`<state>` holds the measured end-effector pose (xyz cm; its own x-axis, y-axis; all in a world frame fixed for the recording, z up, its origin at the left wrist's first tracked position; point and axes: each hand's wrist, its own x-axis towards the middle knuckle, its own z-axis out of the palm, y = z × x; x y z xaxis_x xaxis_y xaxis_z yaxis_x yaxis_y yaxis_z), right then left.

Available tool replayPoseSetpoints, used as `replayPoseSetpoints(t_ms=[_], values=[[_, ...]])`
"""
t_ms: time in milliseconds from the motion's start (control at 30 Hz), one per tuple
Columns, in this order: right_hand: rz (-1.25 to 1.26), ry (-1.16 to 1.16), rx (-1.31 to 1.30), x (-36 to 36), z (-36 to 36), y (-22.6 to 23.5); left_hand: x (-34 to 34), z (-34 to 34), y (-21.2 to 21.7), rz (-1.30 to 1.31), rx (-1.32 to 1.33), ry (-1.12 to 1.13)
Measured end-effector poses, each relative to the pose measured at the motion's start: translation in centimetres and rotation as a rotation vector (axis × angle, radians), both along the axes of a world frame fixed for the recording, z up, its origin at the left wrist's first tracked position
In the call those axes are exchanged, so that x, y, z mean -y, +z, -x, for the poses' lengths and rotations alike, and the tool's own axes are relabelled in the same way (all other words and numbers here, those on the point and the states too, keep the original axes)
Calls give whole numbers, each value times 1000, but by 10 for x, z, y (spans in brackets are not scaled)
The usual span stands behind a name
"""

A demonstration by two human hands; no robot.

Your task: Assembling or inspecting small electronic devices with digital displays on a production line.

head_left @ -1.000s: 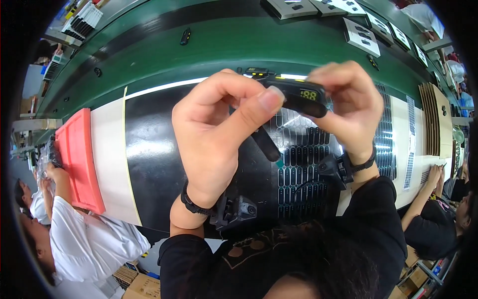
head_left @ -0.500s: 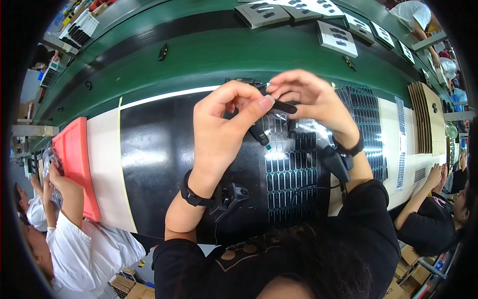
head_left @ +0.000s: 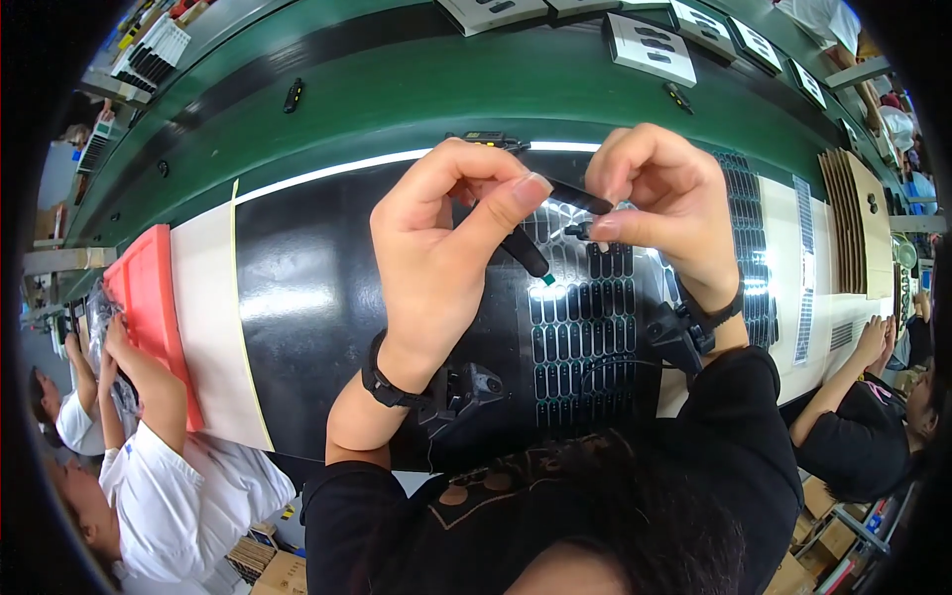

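Black wristband strap (head_left: 528, 253) sits pinched in your left hand (head_left: 446, 248), while your right hand (head_left: 659, 203) grips its other end (head_left: 580, 198), both raised over the black counter mat (head_left: 307, 327) of strap rows (head_left: 585, 337).

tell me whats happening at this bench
A person at a black work mat holds a slim black band-shaped piece in the left hand, while the right hand pinches its other end. Below lies a tray of small dark parts in rows. Beyond runs a green conveyor. Co-workers sit on either side.
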<state>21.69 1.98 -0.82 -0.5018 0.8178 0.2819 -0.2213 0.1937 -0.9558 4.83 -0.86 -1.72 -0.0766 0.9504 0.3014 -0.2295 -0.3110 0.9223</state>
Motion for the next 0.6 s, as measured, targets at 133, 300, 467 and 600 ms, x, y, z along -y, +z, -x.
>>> replayPoseSetpoints(t_ms=[133,300,467,600], values=[[21,29,9,0,-3,2,1,3,2,-31,-70,-9],[-155,-85,139,5,-4,8,0,13,10,31,-238,-86],[-424,-107,212,12,-5,14,-3,21,19,-266,-688,-168],[-240,-79,82,17,-3,14,-1,19,20,-554,-806,17]])
